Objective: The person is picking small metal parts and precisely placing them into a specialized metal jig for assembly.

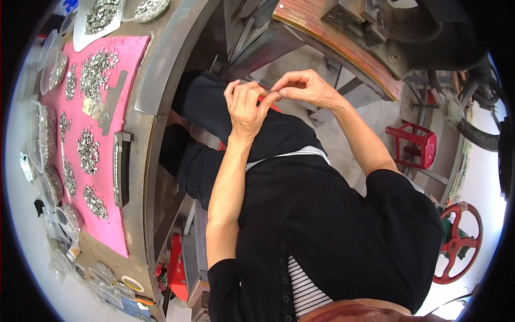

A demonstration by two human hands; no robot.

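In front of my dark trousers, above my lap, my two hands meet at the fingertips. My left hand (247, 109) is closed, its fingers curled and its thumb reaching toward the other hand. Thumb and forefinger of my right hand (310, 89) are pinched together against the left thumb. Whatever lies between the fingertips is too small to make out. On the bench at the left, a pink mat (119, 225) carries several piles of small shiny metal pieces (88, 152); neither hand touches them.
Clear plastic tubs (47, 134) of metal pieces line the mat's far side. A dark metal bar (122, 169) lies along its near edge. To the right stand a heavy machine (397, 43) on a wood-topped table (322, 37), a red stool (413, 144) and a red handwheel (461, 243).
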